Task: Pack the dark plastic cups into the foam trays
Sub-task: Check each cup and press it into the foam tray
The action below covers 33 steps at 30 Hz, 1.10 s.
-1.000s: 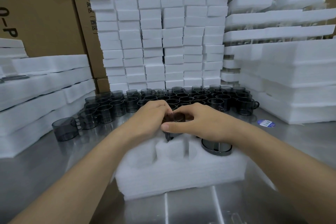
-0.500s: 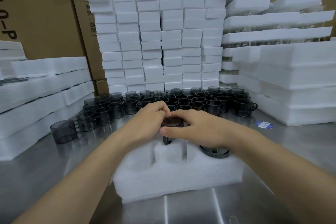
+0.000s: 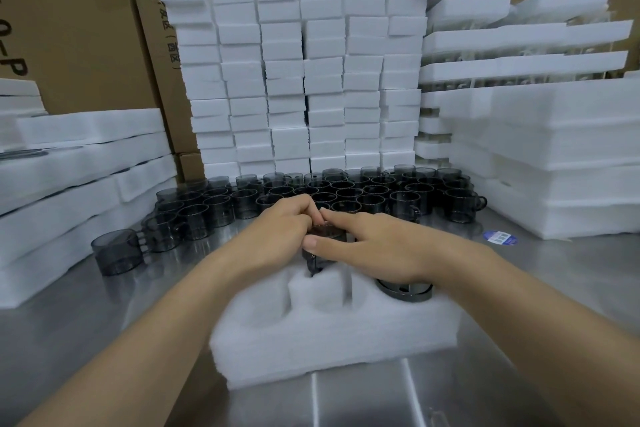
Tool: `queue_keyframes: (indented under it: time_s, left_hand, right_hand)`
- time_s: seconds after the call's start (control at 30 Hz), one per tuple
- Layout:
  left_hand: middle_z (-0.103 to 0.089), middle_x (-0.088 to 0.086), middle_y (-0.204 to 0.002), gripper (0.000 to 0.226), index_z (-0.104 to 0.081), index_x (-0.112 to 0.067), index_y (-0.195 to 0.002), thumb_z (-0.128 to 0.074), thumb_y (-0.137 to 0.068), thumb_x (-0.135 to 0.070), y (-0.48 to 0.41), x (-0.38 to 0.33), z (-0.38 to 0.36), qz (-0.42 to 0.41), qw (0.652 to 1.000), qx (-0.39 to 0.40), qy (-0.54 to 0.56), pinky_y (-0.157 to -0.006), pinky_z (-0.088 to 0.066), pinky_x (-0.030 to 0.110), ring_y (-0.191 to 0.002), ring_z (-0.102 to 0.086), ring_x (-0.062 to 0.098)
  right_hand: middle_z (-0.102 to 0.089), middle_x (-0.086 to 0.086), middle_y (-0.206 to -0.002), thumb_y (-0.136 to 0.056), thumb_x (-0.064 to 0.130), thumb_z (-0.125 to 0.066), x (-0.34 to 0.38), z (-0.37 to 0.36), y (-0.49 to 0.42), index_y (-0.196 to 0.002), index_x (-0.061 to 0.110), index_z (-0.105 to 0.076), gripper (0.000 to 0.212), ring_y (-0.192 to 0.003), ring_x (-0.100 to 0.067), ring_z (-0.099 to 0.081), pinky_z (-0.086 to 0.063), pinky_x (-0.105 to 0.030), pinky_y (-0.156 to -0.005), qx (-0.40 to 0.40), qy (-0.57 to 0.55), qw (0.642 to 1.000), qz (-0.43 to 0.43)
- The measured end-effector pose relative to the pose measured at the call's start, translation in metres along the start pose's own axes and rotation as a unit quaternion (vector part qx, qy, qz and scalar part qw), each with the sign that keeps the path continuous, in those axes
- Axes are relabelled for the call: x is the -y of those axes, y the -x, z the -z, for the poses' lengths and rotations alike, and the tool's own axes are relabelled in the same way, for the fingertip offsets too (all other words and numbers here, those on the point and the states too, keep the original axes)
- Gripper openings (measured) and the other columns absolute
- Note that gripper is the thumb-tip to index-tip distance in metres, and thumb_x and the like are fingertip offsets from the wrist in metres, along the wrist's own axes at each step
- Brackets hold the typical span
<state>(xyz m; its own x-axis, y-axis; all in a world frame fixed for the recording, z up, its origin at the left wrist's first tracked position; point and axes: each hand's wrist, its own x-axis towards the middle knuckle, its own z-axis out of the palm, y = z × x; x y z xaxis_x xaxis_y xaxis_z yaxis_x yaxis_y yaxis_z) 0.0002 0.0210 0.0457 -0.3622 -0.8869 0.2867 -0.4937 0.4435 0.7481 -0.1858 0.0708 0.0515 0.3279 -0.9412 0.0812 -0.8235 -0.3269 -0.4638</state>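
Observation:
A white foam tray (image 3: 329, 347) with round pockets lies on the steel table in front of me. Both hands meet over its far middle pocket around one dark plastic cup (image 3: 320, 258). My left hand (image 3: 277, 232) grips the cup from the left, fingers curled over its rim. My right hand (image 3: 374, 246) holds it from the right, thumb on its near side and forefinger across the top. The cup is mostly hidden by the fingers. Another dark cup (image 3: 405, 291) sits in the tray's right pocket under my right wrist. Several loose dark cups (image 3: 346, 191) stand behind.
A lone dark cup (image 3: 117, 251) stands at the left. Foam tray stacks (image 3: 69, 177) line the left and the right (image 3: 554, 156). A wall of foam blocks (image 3: 294, 80) and cardboard boxes (image 3: 69, 28) stand behind. A blue sticker (image 3: 500, 237) lies on the table.
Both hands stay on the same cup over the tray. My right forefinger has straightened across the cup's top. The tray looks blurred and slightly shifted.

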Motion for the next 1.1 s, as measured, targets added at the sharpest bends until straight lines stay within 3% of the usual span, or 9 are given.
queue_keyframes:
  time_s: [0.07,0.2,0.3,0.47,0.57,0.7,0.83,0.97,1.1]
  left_hand:
    - [-0.069,-0.007,-0.076,0.024,-0.065,-0.011,-0.083,-0.044,-0.073,-0.019,0.002,-0.003,0.001,0.002,1.000,0.003,0.004,-0.082,-0.049,0.041,-0.082,-0.062,0.017]
    - [-0.068,-0.010,-0.070,0.026,-0.062,-0.010,-0.078,-0.045,-0.068,-0.027,0.002,-0.004,0.001,0.008,1.000,-0.009,0.010,-0.084,-0.048,0.042,-0.081,-0.061,0.018]
    - [-0.062,-0.018,-0.064,0.019,-0.064,-0.026,-0.066,-0.046,-0.070,-0.032,0.001,-0.004,0.001,0.018,1.000,-0.017,0.007,-0.083,-0.043,0.040,-0.081,-0.056,0.017]
    - [-0.064,-0.012,-0.070,0.017,-0.060,-0.027,-0.064,-0.046,-0.072,-0.032,0.007,-0.010,0.002,0.022,1.000,-0.019,0.002,-0.087,-0.048,0.046,-0.084,-0.058,0.022]
    - [-0.068,0.000,-0.076,0.016,-0.058,-0.018,-0.073,-0.045,-0.071,-0.028,0.010,-0.013,0.003,0.003,1.000,-0.005,-0.007,-0.096,-0.052,0.056,-0.086,-0.063,0.027]
    - [-0.067,0.001,-0.074,0.016,-0.056,-0.016,-0.076,-0.043,-0.071,-0.024,0.010,-0.013,0.002,-0.008,1.000,0.008,-0.021,-0.095,-0.052,0.057,-0.083,-0.062,0.026]
    - [-0.066,0.002,-0.071,0.011,-0.054,-0.009,-0.082,-0.044,-0.083,-0.013,0.008,-0.009,0.000,-0.011,0.999,0.021,-0.027,-0.081,-0.050,0.046,-0.077,-0.061,0.024]
    - [-0.063,0.002,-0.073,0.022,-0.053,-0.009,-0.082,-0.042,-0.093,0.006,0.005,-0.005,-0.001,-0.006,0.999,0.026,-0.041,-0.073,-0.044,0.037,-0.074,-0.056,0.019]
    - [-0.067,0.006,-0.082,0.024,-0.055,-0.011,-0.081,-0.044,-0.093,0.005,0.007,-0.008,0.000,-0.004,0.998,0.011,-0.056,-0.078,-0.046,0.038,-0.081,-0.059,0.021]
  right_hand:
    - [-0.055,0.016,-0.154,-0.090,0.088,-0.041,0.000,0.000,0.000,-0.167,0.044,-0.021,0.091,-0.141,-0.012,-0.050,-0.036,-0.028,-0.102,0.004,0.000,1.000,-0.006]
    - [-0.049,0.018,-0.160,-0.094,0.084,-0.038,0.001,0.000,0.001,-0.166,0.044,-0.026,0.083,-0.148,-0.010,-0.044,-0.035,-0.029,-0.111,-0.005,-0.007,1.000,0.002]
    - [-0.042,0.019,-0.165,-0.104,0.072,-0.031,0.000,0.001,-0.001,-0.164,0.044,-0.032,0.066,-0.154,-0.008,-0.036,-0.027,-0.035,-0.127,-0.014,-0.024,0.999,0.020]
    - [-0.044,0.021,-0.163,-0.108,0.065,-0.033,-0.002,0.002,0.000,-0.162,0.046,-0.036,0.057,-0.153,-0.006,-0.038,-0.027,-0.037,-0.128,-0.008,-0.036,0.999,0.031]
    - [-0.052,0.022,-0.157,-0.107,0.066,-0.036,-0.001,0.002,-0.001,-0.159,0.050,-0.039,0.055,-0.147,-0.006,-0.045,-0.031,-0.038,-0.126,-0.008,-0.041,0.998,0.036]
    - [-0.067,0.020,-0.139,-0.105,0.070,-0.037,-0.003,0.002,-0.001,-0.154,0.057,-0.043,0.051,-0.129,-0.007,-0.060,-0.039,-0.039,-0.119,-0.001,-0.040,0.999,0.035]
    - [-0.073,0.013,-0.130,-0.104,0.070,-0.040,-0.004,0.005,-0.001,-0.153,0.053,-0.048,0.053,-0.125,-0.009,-0.063,-0.040,-0.041,-0.118,0.018,-0.046,0.998,0.032]
    - [-0.074,0.010,-0.128,-0.103,0.070,-0.043,-0.003,0.006,-0.001,-0.152,0.052,-0.051,0.053,-0.124,-0.008,-0.063,-0.041,-0.039,-0.118,0.023,-0.051,0.998,0.033]
    - [-0.073,0.022,-0.086,-0.103,0.070,-0.043,-0.002,0.001,0.000,-0.143,0.054,-0.059,0.046,-0.081,0.007,-0.061,-0.048,-0.028,-0.091,-0.015,-0.045,0.998,0.037]
